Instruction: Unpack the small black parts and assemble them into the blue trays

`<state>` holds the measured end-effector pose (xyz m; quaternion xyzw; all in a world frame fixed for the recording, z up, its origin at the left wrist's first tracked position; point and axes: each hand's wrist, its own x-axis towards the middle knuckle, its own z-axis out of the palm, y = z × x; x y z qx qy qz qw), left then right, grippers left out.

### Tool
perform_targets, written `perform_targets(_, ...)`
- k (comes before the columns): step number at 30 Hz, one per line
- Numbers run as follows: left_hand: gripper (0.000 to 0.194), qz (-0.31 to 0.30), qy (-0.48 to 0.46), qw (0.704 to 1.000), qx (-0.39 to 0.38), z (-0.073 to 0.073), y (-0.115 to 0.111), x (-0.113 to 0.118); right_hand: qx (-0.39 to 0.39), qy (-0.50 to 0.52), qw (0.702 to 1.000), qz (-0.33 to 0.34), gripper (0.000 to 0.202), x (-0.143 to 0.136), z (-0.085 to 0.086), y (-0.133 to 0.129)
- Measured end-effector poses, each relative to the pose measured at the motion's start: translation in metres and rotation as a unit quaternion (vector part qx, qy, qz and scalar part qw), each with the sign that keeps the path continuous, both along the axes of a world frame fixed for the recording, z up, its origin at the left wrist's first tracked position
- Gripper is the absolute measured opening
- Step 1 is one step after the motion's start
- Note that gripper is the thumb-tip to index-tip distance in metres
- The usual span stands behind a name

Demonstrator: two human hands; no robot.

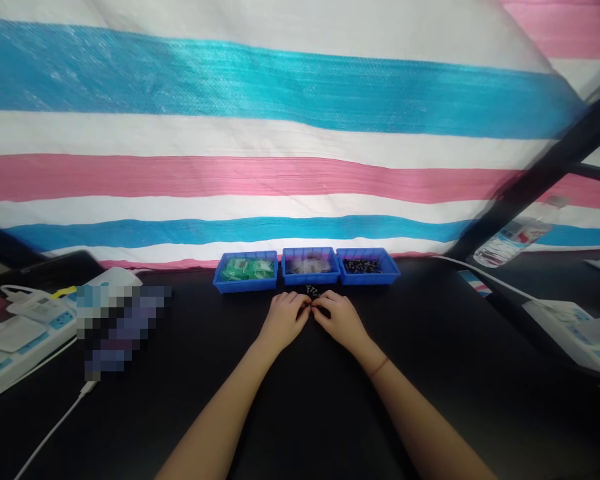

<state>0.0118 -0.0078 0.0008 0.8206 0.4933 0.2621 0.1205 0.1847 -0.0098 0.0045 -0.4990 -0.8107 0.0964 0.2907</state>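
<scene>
My left hand [287, 320] and my right hand [339, 319] meet fingertip to fingertip over the black table. Both are closed in a pinch around something small and dark, too small to name. Just beyond the fingertips lies a little group of small dark pieces with pale ends [312, 291]. Behind them stand three blue trays in a row. The left tray [246, 285] has green plastic packets [247, 269] in it. The middle tray [311, 278] holds clear bags [310, 265], and the right tray [373, 278] has many small dark parts [363, 266].
White power strips [45, 327] with plugs and cables lie at the left, near a pixelated object [130, 327]. Another power strip [575, 330] and a plastic bottle [517, 233] are at the right. A striped sheet [300, 180] hangs behind the black table [300, 413].
</scene>
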Motion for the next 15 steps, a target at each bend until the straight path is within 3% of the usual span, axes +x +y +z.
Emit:
perform_targets(6,0.015,-0.010,-0.027,1.000,-0.007,-0.003,0.002,-0.002,-0.025,0.071,0.997,0.010,0.012,-0.003,0.004,-0.004)
perform_targets(15,0.014,-0.003,-0.174,0.982,-0.068,-0.001,-0.002,-0.007,-0.081,0.185,0.979,0.016,0.014,-0.006,0.005,-0.014)
